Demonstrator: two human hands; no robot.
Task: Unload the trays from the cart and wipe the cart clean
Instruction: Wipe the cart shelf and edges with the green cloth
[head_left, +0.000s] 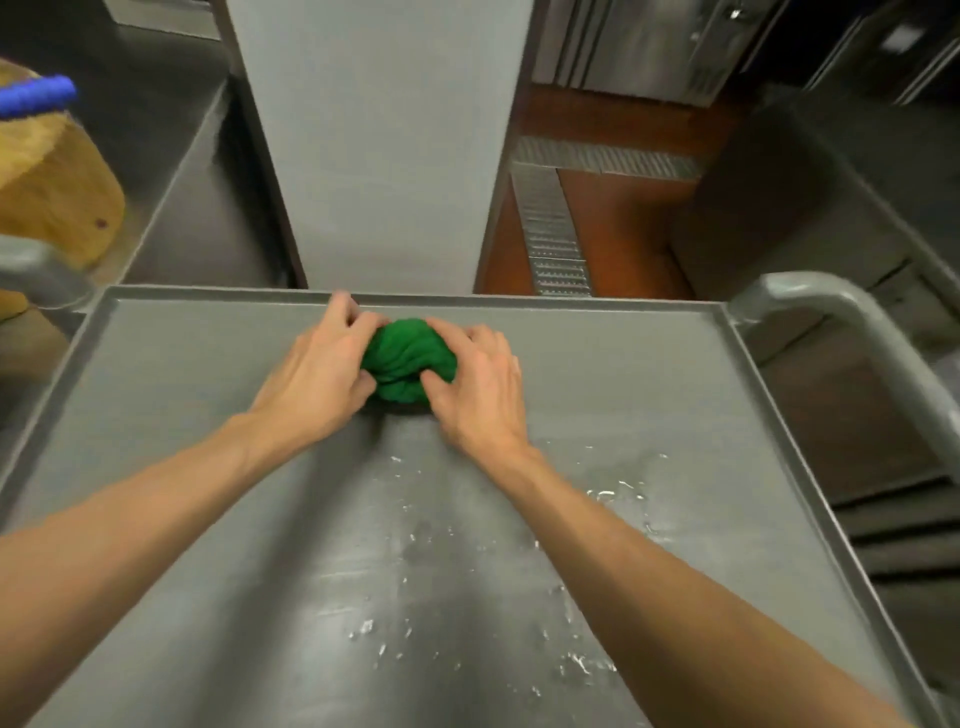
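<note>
The steel cart top (649, 374) fills the lower view, with a raised rim all round. A bunched green cloth (408, 358) lies on it near the far edge. My left hand (317, 379) grips the cloth's left side and my right hand (475, 387) grips its right side, both pressing it onto the surface. White crumbs and wet smears (602, 493) are scattered over the near and right part of the cart top. No trays are on the cart.
The cart's handle bar (852, 322) curves up at the right. A grey pillar (384, 145) stands just beyond the far edge. A steel counter with a tan block (57, 197) and a blue object (36, 96) is at left. A floor drain grate (556, 234) runs at right.
</note>
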